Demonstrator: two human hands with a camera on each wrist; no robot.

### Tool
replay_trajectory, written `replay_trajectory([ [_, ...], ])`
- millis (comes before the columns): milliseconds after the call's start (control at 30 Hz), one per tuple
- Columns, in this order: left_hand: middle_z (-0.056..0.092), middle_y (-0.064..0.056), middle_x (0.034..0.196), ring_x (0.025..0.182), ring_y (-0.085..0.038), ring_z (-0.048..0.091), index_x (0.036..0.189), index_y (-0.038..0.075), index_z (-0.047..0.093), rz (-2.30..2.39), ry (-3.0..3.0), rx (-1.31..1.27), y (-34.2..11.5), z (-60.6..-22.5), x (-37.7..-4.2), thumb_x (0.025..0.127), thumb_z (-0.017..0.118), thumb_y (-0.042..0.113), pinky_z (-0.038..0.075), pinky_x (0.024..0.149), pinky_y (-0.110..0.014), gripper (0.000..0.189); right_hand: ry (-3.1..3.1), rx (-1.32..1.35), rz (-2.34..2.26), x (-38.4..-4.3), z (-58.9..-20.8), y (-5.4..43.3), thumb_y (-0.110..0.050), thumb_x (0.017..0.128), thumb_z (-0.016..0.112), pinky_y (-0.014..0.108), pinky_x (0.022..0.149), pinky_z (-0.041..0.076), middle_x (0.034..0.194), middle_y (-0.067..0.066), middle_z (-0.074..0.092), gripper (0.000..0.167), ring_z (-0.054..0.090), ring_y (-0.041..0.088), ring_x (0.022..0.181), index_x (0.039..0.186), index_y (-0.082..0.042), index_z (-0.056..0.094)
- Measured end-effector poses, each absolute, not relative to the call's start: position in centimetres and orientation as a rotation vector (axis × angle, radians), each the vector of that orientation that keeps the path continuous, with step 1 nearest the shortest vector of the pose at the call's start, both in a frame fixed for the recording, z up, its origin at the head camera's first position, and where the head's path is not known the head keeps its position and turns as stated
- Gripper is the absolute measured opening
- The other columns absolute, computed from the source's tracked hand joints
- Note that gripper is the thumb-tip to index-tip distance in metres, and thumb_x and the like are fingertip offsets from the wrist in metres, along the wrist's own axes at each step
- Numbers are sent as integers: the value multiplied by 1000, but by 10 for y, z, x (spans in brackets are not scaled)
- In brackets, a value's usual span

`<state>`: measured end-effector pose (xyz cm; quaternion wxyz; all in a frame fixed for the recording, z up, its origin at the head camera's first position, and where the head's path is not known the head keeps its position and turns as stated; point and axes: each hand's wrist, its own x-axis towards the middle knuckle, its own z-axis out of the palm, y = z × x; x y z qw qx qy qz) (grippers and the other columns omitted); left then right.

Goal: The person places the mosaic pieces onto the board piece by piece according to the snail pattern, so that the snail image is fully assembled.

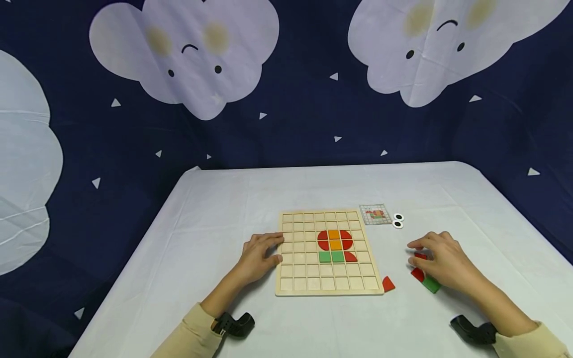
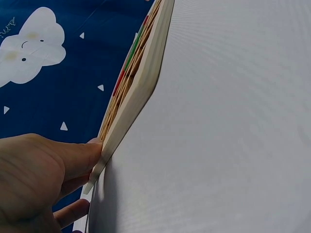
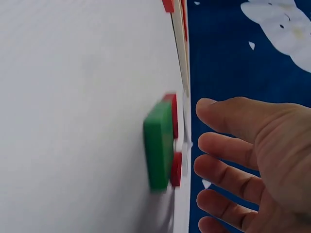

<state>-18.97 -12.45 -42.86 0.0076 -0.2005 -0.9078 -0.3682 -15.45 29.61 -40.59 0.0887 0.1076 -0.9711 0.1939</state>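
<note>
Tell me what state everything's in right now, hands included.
Wooden board: flat, partly filled.
Left hand: touching board's left edge.
Right hand: fingers apart, holding nothing.
Loose green piece: off the board.
Loose red pieces: off the board.
Picture card: face up.
Eye discs: flat, off board.

Left fingers (image 1: 267, 238) extended, right fingers (image 3: 222, 174) gently curved, parted

Board (image 1: 300, 284): pale wood tone, lined in a grid of squares
Set pieces (image 1: 334, 244): red, orange and green, each one plain colour
Loose green piece (image 1: 431, 285): solid green
Loose red pieces (image 1: 388, 284): solid red
Card (image 1: 376, 215): pale, gridded, with a small red, orange and green design
Discs (image 1: 398, 224): white with black centres
Surface (image 1: 215, 238): plain white
Backdrop (image 1: 295, 139): navy, patterned with whitish clouds (image 1: 192, 87), yellowish cheeks, white triangles (image 1: 116, 103)
Sleeves (image 1: 192, 333): plain beige
</note>
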Motion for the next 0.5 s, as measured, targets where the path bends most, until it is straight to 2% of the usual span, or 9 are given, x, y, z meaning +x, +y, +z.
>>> replay_trajectory([
  [267, 52, -3, 140, 122, -27, 41, 128, 8, 59, -1154, -2837, -622, -124, -429, -190, 85, 67, 15, 25, 98, -49, 44, -2886, 294, 525, -146, -413, 318, -24, 71, 79, 38, 74, 28, 97, 10, 66, 30, 47, 25, 88, 97, -10, 72],
  [500, 52, -2, 140, 122, -27, 41, 128, 8, 59, -1146, -2834, -625, -124, -428, -190, 85, 68, 15, 25, 98, -49, 44, -2920, 265, 522, -143, -418, 324, -23, 73, 78, 38, 74, 29, 98, 13, 65, 31, 47, 26, 88, 99, -7, 71],
])
